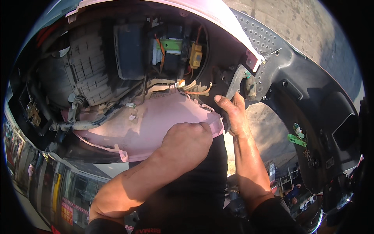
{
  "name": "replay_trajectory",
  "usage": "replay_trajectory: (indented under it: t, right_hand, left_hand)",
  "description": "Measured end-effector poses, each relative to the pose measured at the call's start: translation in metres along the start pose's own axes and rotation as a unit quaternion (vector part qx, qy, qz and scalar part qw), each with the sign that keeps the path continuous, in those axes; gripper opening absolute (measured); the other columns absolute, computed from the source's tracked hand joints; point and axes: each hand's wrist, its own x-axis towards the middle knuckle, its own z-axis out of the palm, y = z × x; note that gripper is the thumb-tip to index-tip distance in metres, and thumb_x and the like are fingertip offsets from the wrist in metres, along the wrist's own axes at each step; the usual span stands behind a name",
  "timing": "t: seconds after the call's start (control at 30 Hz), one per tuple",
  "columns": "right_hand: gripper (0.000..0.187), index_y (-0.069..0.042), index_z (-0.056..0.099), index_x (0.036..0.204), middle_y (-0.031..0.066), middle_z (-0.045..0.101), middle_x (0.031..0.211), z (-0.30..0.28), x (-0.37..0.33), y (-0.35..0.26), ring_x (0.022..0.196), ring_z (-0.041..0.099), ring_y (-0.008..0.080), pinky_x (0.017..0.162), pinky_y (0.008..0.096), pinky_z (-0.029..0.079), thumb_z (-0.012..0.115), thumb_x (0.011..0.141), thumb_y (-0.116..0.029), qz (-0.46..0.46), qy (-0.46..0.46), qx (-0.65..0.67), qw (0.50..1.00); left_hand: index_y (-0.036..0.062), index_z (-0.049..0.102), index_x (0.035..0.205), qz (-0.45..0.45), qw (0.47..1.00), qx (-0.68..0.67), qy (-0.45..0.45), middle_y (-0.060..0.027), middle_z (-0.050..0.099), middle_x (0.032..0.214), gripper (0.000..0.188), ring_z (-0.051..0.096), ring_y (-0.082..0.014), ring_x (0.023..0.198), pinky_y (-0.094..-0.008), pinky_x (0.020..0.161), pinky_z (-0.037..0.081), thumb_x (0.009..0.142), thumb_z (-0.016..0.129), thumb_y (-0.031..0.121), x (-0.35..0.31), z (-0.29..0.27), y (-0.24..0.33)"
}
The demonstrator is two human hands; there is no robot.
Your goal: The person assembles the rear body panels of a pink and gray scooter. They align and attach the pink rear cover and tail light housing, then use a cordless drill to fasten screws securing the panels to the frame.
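A pink body panel [144, 124] hangs along the near side of the opened scooter, its inner face toward me. My left hand [191, 140] is closed over the panel's near right edge; its fingertips are hidden under the fist. To the right, my right hand [235, 113] has its thumb raised and its fingers wrapped round a dark grey plastic strip [236, 80] beside the panel's clipped end. Part of that grip is hidden behind the palm. The strip runs up toward the footboard.
Inside the frame are the dirty rear tyre [87, 70], a dark box [129, 50], a yellow electrical part [196, 55] and loose orange wires. A metal frame tube [93, 124] crosses at left. The black footboard [272, 46] and keys with a green tag [297, 139] are at right.
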Motion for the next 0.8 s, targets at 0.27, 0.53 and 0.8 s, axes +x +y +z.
replay_trajectory:
  t: [0.27, 0.53, 0.8]
  right_hand:
    - [0.043, 0.002, 0.064, 0.117, 0.0099, 0.068, 0.106, 0.011, -0.003, 0.017, 0.098, 0.06, 0.017, 0.092, 0.0333, 0.048, 0.07, 0.09, -0.03, -0.025, 0.054, 0.035, 0.998]
    - [0.052, 0.003, 0.057, 0.126, 0.0112, 0.066, 0.11, 0.013, -0.004, 0.025, 0.099, 0.061, 0.0182, 0.091, 0.0335, 0.049, 0.071, 0.091, -0.032, -0.028, 0.075, 0.07, 0.994]
    - [0.045, 0.002, 0.059, 0.118, 0.0137, 0.066, 0.112, 0.01, -0.002, 0.022, 0.099, 0.066, 0.0218, 0.088, 0.0353, 0.054, 0.069, 0.093, -0.034, -0.006, 0.091, 0.058, 0.994]
  left_hand:
    - [-0.0042, 0.064, 0.087, -0.012, 1.0, 0.017, 0.008, -0.0172, 0.069, 0.069, 0.019, 0.07, -0.0314, 0.063, -0.0404, 0.062, 0.058, 0.072, 0.065, 0.007, -0.002, -0.001, 0.005]
    - [-0.004, 0.064, 0.086, -0.012, 1.0, -0.001, 0.02, -0.0178, 0.069, 0.07, 0.017, 0.071, -0.0316, 0.063, -0.0411, 0.061, 0.058, 0.073, 0.063, 0.007, -0.001, -0.001, 0.007]
    - [-0.0028, 0.066, 0.086, -0.002, 0.998, -0.02, 0.055, -0.0164, 0.071, 0.074, 0.017, 0.073, -0.0301, 0.067, -0.039, 0.063, 0.058, 0.076, 0.063, 0.011, -0.003, 0.007, 0.006]
